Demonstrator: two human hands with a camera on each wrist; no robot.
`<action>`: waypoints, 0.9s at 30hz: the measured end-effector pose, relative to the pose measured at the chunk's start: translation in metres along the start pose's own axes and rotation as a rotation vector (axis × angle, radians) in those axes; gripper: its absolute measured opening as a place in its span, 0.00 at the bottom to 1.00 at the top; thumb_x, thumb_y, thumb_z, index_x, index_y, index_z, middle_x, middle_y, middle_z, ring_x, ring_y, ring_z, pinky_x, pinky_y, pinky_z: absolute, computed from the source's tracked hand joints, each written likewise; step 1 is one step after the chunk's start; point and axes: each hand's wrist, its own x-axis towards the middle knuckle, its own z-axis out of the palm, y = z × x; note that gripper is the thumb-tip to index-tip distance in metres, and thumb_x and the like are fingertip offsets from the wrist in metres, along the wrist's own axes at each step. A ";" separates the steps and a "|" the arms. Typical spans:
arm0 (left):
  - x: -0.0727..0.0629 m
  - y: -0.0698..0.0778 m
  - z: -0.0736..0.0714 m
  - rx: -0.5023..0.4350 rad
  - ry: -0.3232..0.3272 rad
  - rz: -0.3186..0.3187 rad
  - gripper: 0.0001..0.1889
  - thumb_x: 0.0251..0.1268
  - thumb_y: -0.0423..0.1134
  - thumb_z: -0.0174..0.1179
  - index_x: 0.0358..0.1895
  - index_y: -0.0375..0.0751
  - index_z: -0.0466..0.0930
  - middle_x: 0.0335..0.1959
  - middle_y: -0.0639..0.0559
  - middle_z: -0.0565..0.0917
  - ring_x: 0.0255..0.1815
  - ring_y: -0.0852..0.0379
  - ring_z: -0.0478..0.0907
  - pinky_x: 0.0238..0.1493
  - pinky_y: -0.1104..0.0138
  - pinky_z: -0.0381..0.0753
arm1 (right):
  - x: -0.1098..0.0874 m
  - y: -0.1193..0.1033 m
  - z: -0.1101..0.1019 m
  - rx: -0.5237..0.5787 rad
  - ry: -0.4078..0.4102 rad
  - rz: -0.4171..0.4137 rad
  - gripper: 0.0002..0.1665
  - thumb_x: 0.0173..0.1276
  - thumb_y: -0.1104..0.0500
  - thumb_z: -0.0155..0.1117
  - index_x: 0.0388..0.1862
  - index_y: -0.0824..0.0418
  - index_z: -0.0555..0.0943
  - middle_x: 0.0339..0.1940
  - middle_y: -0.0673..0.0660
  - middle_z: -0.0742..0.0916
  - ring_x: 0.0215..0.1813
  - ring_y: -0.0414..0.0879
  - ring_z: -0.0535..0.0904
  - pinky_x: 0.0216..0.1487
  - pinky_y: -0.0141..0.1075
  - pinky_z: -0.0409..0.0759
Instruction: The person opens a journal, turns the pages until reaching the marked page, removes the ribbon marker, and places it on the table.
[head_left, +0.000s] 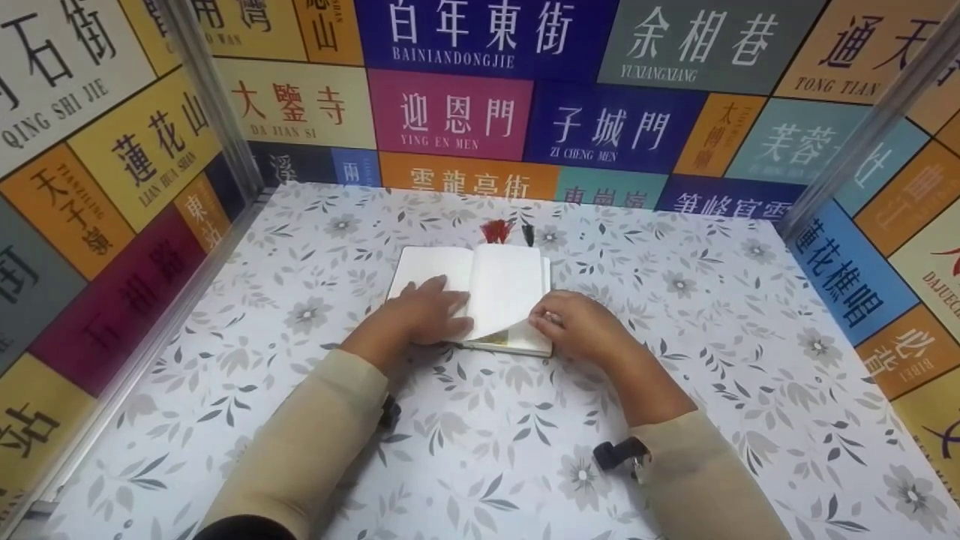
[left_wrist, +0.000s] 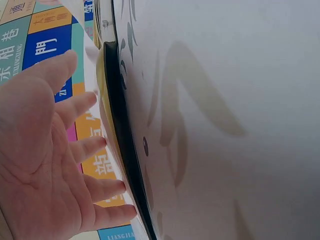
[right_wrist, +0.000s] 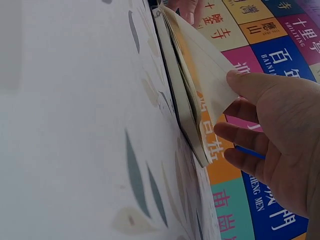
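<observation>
An open notebook point(head_left: 435, 262) with blank pale pages lies on the flower-patterned table. My left hand point(head_left: 433, 310) rests on its left page with the fingers spread; in the left wrist view the fingertips point(left_wrist: 127, 212) meet the page near the dark cover edge point(left_wrist: 122, 125). At the lower right corner, my right hand point(head_left: 574, 322) pinches a page point(head_left: 510, 285) between thumb and fingers and lifts that corner. The right wrist view shows the raised page point(right_wrist: 210, 65) standing off the stack. Under it, a yellowish patch point(head_left: 495, 337) shows.
A red tassel point(head_left: 496, 230) and a dark tassel point(head_left: 528, 234) stick out past the notebook's top edge. Walls with colourful street-name panels point(head_left: 450, 112) stand behind and beside the patterned table point(head_left: 300, 390). Dark wrist devices point(head_left: 621, 453) sit by the sleeves.
</observation>
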 end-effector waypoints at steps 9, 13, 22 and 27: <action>-0.005 0.001 0.007 0.045 0.114 0.073 0.40 0.72 0.75 0.54 0.84 0.73 0.62 0.92 0.52 0.46 0.93 0.37 0.35 0.84 0.25 0.45 | -0.001 -0.005 -0.002 -0.055 0.059 -0.065 0.13 0.82 0.47 0.63 0.48 0.53 0.89 0.51 0.53 0.91 0.60 0.54 0.86 0.69 0.52 0.82; -0.006 0.007 0.009 0.093 0.187 0.108 0.45 0.68 0.79 0.54 0.85 0.67 0.61 0.91 0.51 0.51 0.93 0.38 0.40 0.85 0.27 0.46 | -0.002 -0.009 -0.004 -0.063 0.090 -0.062 0.13 0.82 0.47 0.63 0.50 0.51 0.89 0.52 0.51 0.91 0.62 0.54 0.85 0.72 0.53 0.81; -0.012 0.027 0.012 0.114 0.249 0.108 0.58 0.59 0.82 0.61 0.88 0.60 0.54 0.90 0.50 0.56 0.92 0.39 0.45 0.88 0.33 0.48 | -0.003 -0.021 -0.003 -0.098 0.198 -0.094 0.13 0.82 0.48 0.63 0.53 0.51 0.90 0.53 0.51 0.91 0.62 0.53 0.85 0.70 0.52 0.81; -0.012 0.035 0.015 0.134 0.281 0.098 0.60 0.58 0.80 0.64 0.89 0.59 0.49 0.91 0.50 0.54 0.92 0.37 0.46 0.87 0.32 0.51 | -0.004 -0.029 -0.002 -0.109 0.260 -0.114 0.12 0.82 0.48 0.63 0.53 0.48 0.90 0.51 0.49 0.90 0.60 0.52 0.85 0.67 0.52 0.83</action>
